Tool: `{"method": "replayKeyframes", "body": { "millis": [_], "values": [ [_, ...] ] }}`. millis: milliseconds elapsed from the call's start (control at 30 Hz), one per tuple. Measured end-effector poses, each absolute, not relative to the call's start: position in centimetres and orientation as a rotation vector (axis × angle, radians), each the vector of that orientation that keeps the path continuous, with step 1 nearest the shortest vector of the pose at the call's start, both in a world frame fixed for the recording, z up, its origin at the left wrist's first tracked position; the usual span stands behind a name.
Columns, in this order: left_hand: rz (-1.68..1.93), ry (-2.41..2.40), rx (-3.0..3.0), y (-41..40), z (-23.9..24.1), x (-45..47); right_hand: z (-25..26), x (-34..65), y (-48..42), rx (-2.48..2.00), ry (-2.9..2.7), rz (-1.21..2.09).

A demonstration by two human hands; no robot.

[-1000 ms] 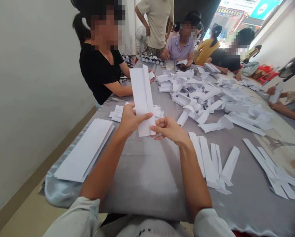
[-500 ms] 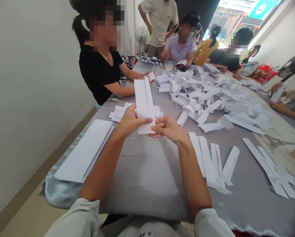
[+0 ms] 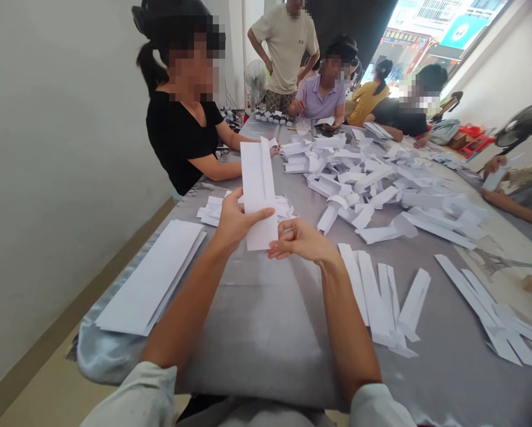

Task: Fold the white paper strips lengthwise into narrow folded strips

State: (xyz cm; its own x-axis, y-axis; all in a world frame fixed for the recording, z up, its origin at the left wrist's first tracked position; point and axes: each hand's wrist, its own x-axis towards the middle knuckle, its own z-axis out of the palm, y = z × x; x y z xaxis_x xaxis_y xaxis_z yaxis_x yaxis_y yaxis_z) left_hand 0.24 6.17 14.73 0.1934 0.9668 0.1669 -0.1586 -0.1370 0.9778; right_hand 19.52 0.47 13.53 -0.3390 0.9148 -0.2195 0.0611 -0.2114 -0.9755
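Narrow folded white paper strip (image 3: 257, 178), held up

The left hand (image 3: 235, 222) pinches it, the right hand (image 3: 298, 239) its lower right corner, above the grey cloth-covered counter (image 3: 257, 338). Flat white paper sheets (image 3: 152, 276) lie at eight o'clock, a heap of folded white paper pieces (image 3: 375, 177) at two.

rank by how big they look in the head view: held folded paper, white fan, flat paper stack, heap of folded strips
1. Heap of folded strips
2. Flat paper stack
3. Held folded paper
4. White fan
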Motion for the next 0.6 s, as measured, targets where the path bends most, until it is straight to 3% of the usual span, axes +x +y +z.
{"method": "replayKeyframes", "body": {
  "millis": [200, 433, 600],
  "values": [
    [1.247, 0.834, 1.280, 6.2, 14.8, 0.2, 12.8, 19.5, 0.8, -1.224, -1.659, 1.632],
    [0.901, 0.642, 1.509, 6.1, 15.1, -0.2, 12.9, 19.1, 1.1, -1.229, -1.393, 1.362],
    [0.848, 0.701, 1.578, 6.4, 14.4, -0.2, 12.7, 19.5, 1.6, -1.233, -1.361, 1.236]
  ]
}}
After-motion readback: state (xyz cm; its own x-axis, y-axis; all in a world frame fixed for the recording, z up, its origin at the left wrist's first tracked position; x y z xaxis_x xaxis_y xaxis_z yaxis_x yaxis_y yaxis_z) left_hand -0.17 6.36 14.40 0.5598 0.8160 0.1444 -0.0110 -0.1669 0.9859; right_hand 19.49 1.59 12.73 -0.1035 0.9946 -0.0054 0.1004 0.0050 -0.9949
